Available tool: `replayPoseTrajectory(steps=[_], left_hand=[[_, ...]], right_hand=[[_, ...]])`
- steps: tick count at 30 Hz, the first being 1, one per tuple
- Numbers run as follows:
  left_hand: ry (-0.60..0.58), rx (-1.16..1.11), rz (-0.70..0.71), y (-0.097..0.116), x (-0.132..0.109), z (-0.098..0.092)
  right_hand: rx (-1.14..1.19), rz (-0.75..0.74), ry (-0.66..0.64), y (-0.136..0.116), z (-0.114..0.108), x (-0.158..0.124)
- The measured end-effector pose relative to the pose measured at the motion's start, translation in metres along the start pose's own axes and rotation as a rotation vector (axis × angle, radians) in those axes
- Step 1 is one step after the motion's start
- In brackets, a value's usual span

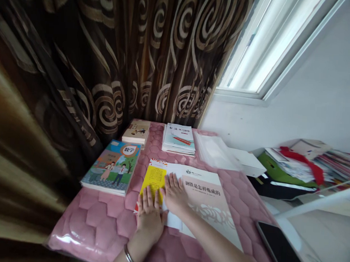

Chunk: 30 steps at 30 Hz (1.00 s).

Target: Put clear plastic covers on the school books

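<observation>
An open book (206, 211) lies on the pink quilted cover, its pinkish title page with dark Chinese lettering on the right. On its left side a yellow flap (156, 177) is folded over the white inside cover. My left hand (151, 217), wearing a metal bangle, lies flat on the flap's lower part with fingers stretched out. Flat fingers of my right hand (174, 193) press the white inner cover near the flap's edge, and its forearm crosses over the title page. Neither hand is gripping anything.
A colourful maths textbook stack (111, 166) sits left, with small beige books (136, 132) behind it. White-covered books (179, 139) and clear plastic sleeves (215, 150) lie at the back. A dark phone (283, 250) rests at the right edge; piled papers (293, 164) stand beyond.
</observation>
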<state>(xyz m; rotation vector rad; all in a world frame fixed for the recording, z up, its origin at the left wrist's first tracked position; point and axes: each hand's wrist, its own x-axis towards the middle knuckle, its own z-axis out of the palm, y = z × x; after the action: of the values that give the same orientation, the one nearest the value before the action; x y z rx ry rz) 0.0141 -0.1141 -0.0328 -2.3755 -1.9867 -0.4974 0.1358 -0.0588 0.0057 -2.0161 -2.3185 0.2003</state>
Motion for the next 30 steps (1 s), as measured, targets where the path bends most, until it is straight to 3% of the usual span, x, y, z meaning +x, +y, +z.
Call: replayPoseTrajectory(steps=[4,7,11,18,22,26,30], left_hand=[[0.019,-0.003,0.093,0.006,-0.01,0.004],[-0.001,0.002,0.095,0.008,-0.01,0.001],[-0.045,0.011,0.081,0.008,-0.01,0.0],[0.066,-0.018,0.077,0.01,-0.014,0.003],[0.079,-0.005,0.08,0.009,-0.016,0.005],[0.02,-0.009,0.062,0.009,-0.016,-0.002],[-0.153,-0.073,-0.012,0.008,0.002,-0.028]], right_hand=[[0.042,-0.01,-0.009,0.001,-0.003,0.0],[0.087,-0.204,-0.003,-0.002,-0.008,0.004],[0.14,-0.456,-0.129,-0.014,-0.012,0.025],[0.048,-0.356,-0.114,-0.017,-0.013,0.102],[0.019,-0.282,-0.122,-0.013,-0.012,0.126],[0.023,-0.3,-0.079,-0.008,-0.014,0.11],[0.053,-0.258,0.091,0.015,-0.015,0.059]])
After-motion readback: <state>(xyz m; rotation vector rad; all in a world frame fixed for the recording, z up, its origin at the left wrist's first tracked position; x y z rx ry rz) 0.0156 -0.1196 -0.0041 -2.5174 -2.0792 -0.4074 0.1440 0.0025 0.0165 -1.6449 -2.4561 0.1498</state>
